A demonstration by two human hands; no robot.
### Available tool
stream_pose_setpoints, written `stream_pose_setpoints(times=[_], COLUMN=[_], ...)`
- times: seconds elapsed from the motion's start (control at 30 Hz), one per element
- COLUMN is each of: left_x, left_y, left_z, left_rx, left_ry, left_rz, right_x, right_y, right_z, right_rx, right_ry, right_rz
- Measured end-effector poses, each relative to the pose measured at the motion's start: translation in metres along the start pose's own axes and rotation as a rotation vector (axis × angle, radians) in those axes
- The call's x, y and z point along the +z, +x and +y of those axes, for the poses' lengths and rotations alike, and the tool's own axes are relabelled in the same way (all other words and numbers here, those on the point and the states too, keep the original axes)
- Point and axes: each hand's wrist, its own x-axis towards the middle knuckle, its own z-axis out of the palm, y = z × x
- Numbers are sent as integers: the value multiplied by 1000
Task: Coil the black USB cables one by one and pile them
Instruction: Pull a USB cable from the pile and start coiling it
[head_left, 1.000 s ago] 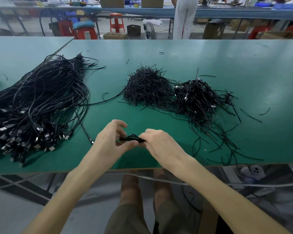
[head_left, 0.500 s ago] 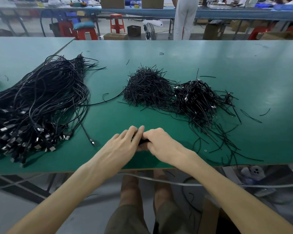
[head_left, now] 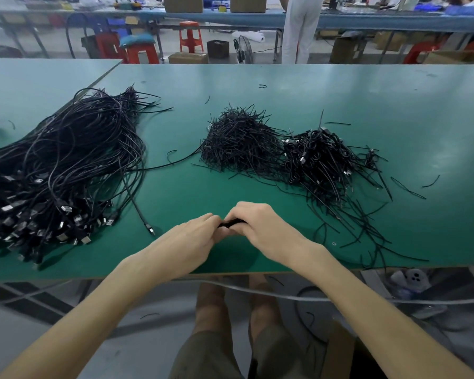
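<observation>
The coiled cable (head_left: 231, 222) is a small black bundle, held over the near part of the green tabletop (head_left: 257, 192). Only a bit of it shows, because both hands are close together around it. The right hand (head_left: 260, 225) curls its fingers over the right end. The left hand (head_left: 192, 236) pinches the left end with its fingertips. I think the hands are tying the bundle shut, but any tie is hidden, so I cannot tell.

To do this well, hold the loops tight so they do not spring open. Twist the tie snug round the middle. Do not let go with both hands at once.

Past the hands, a heap of short black ties (head_left: 238, 143) sits in the middle of the tabletop. Touching it on the right is the pile of finished coils (head_left: 320, 157). This bundle should go there when it is done. Well off to the left lies the big heap of loose USB cables (head_left: 60, 165), with many shiny plugs near the front edge. One loose cable (head_left: 137, 203) trails out of that heap toward the left hand.
</observation>
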Motion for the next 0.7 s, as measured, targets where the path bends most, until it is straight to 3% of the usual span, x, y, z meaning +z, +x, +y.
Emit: stream_pose_setpoints(times=[0.13, 0.23, 0.37, 0.47, 0.57, 0.7], left_x=[-3, 1, 6, 8, 10, 15], left_y=[2, 5, 5, 5, 7, 9], left_z=[0, 2, 1, -9, -13, -13], left_rx=[12, 5, -97, -138, -205, -249], left_ry=[-64, -70, -31, -78, -180, -348], left_rz=[13, 72, 228, 304, 323, 345], right_x=[5, 6, -11, -33, -49, -50], right_y=[-8, -7, 3, 5, 3, 1], right_z=[3, 4, 13, 38, 66, 88], right_rx=[-169, -157, 14, 236, 459, 560], right_ry=[-160, -139, -63, -80, -331, -530], right_rz=[135, 145, 121, 314, 391, 355])
